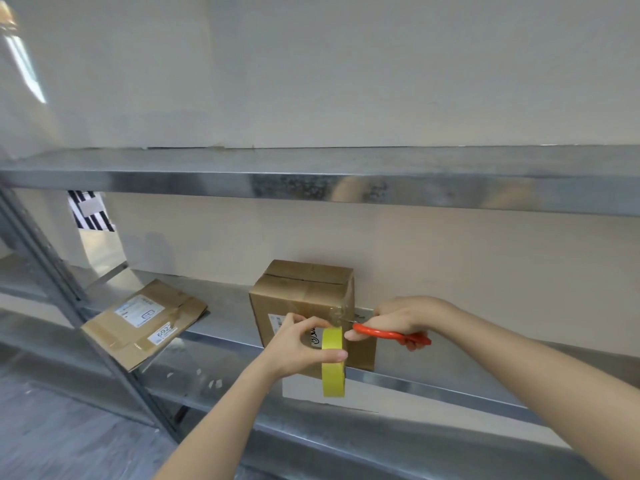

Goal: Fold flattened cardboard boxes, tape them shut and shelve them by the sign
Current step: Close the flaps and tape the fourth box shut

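Note:
A folded cardboard box [301,292] stands on the middle metal shelf [221,306], its top seam taped. My left hand [301,344] grips a yellow-edged tape roll [333,362] in front of the box. A strip of clear tape runs from the roll up to the box's right edge. My right hand [405,317] holds orange-handled scissors [391,334], their blades at that strip beside the box's right front corner. A flattened cardboard box [145,320] with white labels lies to the left, overhanging the shelf's front edge.
An upper metal shelf [311,181] runs across above the box, and a lower one [381,441] sits below. A diagonal steel upright [52,265] stands at the left. A black-and-white striped sign [90,211] hangs on the wall at the back left.

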`<state>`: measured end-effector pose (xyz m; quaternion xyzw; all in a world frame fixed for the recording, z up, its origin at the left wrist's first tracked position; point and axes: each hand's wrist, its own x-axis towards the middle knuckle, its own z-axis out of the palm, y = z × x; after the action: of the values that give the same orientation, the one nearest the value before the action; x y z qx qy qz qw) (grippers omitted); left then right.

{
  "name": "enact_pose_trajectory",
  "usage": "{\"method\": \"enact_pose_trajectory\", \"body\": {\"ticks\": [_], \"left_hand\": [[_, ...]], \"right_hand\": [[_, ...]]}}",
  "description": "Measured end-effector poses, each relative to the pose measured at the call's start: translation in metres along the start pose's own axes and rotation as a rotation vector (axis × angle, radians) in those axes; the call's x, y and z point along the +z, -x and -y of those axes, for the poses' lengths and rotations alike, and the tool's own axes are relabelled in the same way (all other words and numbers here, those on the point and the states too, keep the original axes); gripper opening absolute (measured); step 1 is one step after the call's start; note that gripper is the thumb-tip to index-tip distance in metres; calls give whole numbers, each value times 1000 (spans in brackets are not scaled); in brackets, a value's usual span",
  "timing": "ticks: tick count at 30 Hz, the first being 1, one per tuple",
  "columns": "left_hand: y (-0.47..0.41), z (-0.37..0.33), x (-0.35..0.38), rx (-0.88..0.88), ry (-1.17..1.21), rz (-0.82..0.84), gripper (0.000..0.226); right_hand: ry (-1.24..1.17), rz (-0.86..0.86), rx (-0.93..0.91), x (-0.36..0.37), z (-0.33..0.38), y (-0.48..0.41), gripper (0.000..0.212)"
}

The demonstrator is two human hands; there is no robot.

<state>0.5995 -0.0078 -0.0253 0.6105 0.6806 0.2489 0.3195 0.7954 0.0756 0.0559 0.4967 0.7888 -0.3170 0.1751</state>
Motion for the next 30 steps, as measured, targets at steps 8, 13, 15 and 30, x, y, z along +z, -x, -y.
{"method": "enact_pose_trajectory", "body": {"ticks": [8,13,15,30], "left_hand": [[-5,7,-11,22,-18,48,69],[-3,18,-16,59,-126,108,79],[-2,23,-21,60,-40,62,76],[4,29,-60,112,40,11,78]], "right_hand": [[71,-40,-38,3,6,-7,67],[93,-109,-28,14,-13,-15,61],[65,-127,-14,23,-28,-23,59],[-43,-456,146,58,-79,-71,26]]}}
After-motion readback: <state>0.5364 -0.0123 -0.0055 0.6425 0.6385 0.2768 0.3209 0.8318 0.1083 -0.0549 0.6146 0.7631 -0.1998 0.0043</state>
